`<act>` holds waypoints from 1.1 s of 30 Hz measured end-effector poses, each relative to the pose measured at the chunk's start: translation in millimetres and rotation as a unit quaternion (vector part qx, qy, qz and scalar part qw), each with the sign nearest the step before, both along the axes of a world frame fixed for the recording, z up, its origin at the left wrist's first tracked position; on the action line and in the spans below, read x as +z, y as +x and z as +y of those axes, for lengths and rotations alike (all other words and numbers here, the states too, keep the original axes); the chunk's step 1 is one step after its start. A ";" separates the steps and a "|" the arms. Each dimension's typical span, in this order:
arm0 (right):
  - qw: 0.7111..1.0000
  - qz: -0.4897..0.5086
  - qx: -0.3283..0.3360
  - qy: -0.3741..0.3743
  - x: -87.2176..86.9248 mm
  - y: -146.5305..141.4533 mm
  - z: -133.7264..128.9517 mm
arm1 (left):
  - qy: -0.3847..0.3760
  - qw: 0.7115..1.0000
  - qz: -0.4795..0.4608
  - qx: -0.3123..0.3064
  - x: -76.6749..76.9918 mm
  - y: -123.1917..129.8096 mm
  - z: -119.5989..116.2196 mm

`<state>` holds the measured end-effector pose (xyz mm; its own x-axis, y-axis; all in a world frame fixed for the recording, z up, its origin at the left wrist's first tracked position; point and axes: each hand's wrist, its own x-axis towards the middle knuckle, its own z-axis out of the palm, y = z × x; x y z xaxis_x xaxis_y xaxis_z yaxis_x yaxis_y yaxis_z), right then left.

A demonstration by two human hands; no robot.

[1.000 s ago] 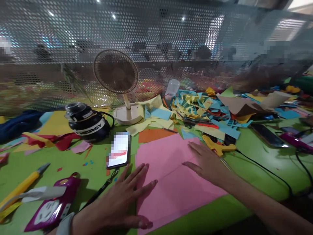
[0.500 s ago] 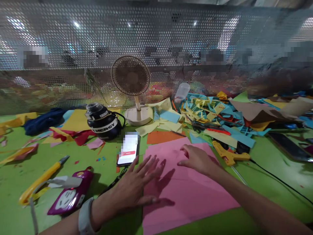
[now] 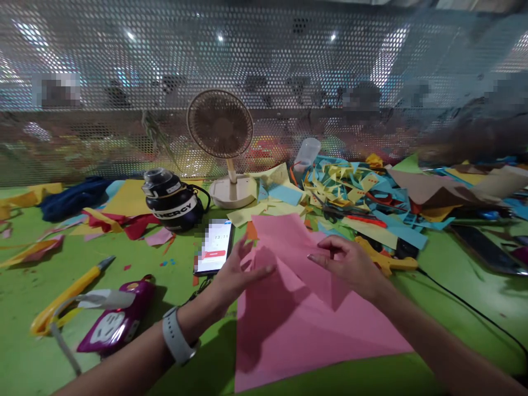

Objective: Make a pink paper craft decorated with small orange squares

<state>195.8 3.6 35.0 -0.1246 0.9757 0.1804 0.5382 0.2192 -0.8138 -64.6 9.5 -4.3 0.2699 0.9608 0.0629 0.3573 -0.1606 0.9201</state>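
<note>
A pink paper sheet (image 3: 284,242) is raised and bent between my two hands, in front of me on the table. At its left side, my left hand (image 3: 239,273) has its thumb in front of the sheet and its fingertips partly hidden at the edge. The curled thumb and fingers of my right hand (image 3: 350,267) pinch the right part of the same sheet. Beneath it, a larger pink paper (image 3: 325,341) lies flat on the green table. A phone (image 3: 213,247) with a lit screen lies just beyond my left hand.
A yellow glue gun (image 3: 383,258) with a black cable is close to my right hand. To the left lie a purple device (image 3: 119,319) and a yellow cutter (image 3: 70,297). Behind stand a black bottle (image 3: 173,201), a fan (image 3: 223,132) and heaped paper scraps (image 3: 350,184).
The upper pink sheet, flat before, is now lifted and bent. My left hand has gone from spread fingers on the paper to gripping its edge; my right hand has shifted right.
</note>
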 end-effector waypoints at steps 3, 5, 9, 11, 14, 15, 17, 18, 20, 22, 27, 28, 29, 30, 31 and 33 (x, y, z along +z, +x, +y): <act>0.997 -0.014 -0.007 0.078 10.4 -4.5 -8.4 | -0.005 0.994 -0.108 -0.011 11.0 14.9 5.7; 0.994 -0.026 -0.015 0.105 13.5 -3.7 -11.3 | -0.030 0.982 -0.178 -0.047 19.7 22.0 8.3; 0.991 -0.034 0.018 0.128 17.1 12.2 -9.7 | 0.061 0.968 -0.215 -0.116 39.4 27.4 13.3; 0.980 -0.043 0.089 0.172 15.7 23.9 -8.0 | 0.142 0.964 -0.164 -0.155 44.5 25.6 17.5; 0.947 -0.095 0.171 0.254 0.8 36.5 -8.6 | 0.263 0.945 -0.025 -0.190 35.5 18.8 25.9; 0.938 -0.124 0.190 0.263 -7.8 38.5 -9.7 | 0.307 0.928 0.025 -0.210 28.4 15.9 28.2; 0.927 -0.198 0.223 0.229 -27.0 39.3 -13.1 | 0.340 0.896 0.136 -0.252 12.4 10.2 30.0; 0.924 -0.233 0.233 0.195 -35.9 38.6 -15.2 | 0.340 0.880 0.181 -0.279 5.4 7.5 29.0; 0.918 -0.286 0.244 0.125 -48.6 36.2 -19.6 | 0.327 0.859 0.232 -0.319 -3.4 2.2 23.2; 0.915 -0.309 0.251 0.072 -52.8 34.2 -23.6 | 0.298 0.853 0.248 -0.349 -4.4 -3.1 14.5; 0.914 -0.313 0.259 0.027 -46.8 34.9 -29.0 | 0.242 0.854 0.218 -0.406 4.7 -13.4 0.5; 0.917 -0.305 0.256 0.026 -46.7 35.4 -29.3 | 0.238 0.857 0.212 -0.405 5.0 -13.9 0.2; 0.922 -0.293 0.250 0.027 -47.3 35.6 -29.3 | 0.236 0.862 0.205 -0.400 4.5 -13.6 0.5; 0.931 -0.276 0.239 0.027 -48.2 35.3 -29.1 | 0.233 0.870 0.197 -0.388 3.4 -12.6 1.1; 0.941 -0.255 0.222 0.028 -49.1 34.5 -28.7 | 0.228 0.881 0.188 -0.370 1.9 -10.8 1.9; 0.962 -0.208 0.174 0.024 -49.7 31.1 -26.8 | 0.211 0.908 0.174 -0.316 -1.4 -5.2 3.3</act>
